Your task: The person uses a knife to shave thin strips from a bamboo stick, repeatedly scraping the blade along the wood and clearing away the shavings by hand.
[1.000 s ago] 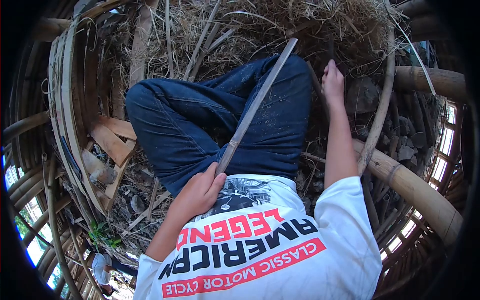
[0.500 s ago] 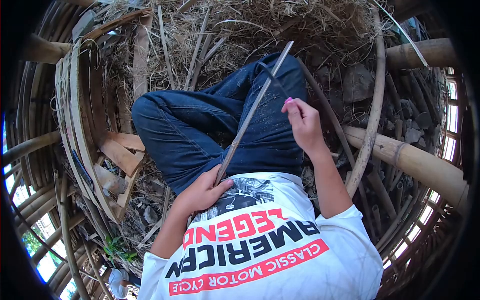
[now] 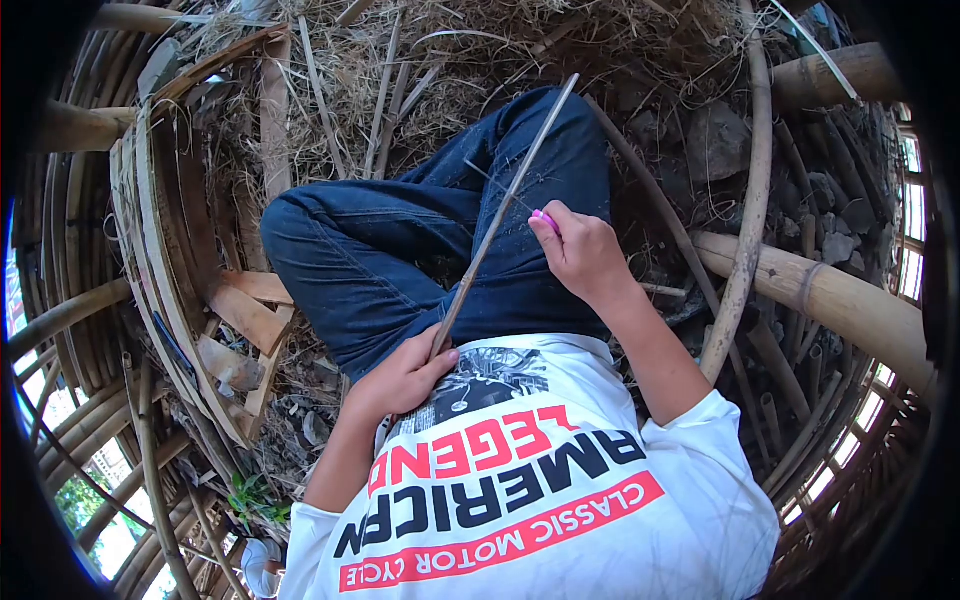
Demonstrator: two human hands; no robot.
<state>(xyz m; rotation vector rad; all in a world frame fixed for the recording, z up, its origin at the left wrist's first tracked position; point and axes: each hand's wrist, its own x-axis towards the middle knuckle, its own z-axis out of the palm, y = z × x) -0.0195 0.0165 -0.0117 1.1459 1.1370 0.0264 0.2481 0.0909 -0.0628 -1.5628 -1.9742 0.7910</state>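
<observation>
Left hand point(image 3: 408, 370): grasps the stick point(image 3: 512, 193) at its near end
Right hand point(image 3: 585, 253): clenched around a knife point(image 3: 545, 219)
Stick: slants across our jeans point(image 3: 375, 240)
Knife: we're probably shaving; next stroke calls for a steady left grip

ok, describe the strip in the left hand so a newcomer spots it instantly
Find the seated person's dark jeans at mid-view. From the left hand at the white shirt's hem, a thin, straight strip slants up towards the right knee. Unlike the loose strips lying beyond the legs, it is hand-held, and the pink-handled tool in the right hand reaches across it.
</observation>
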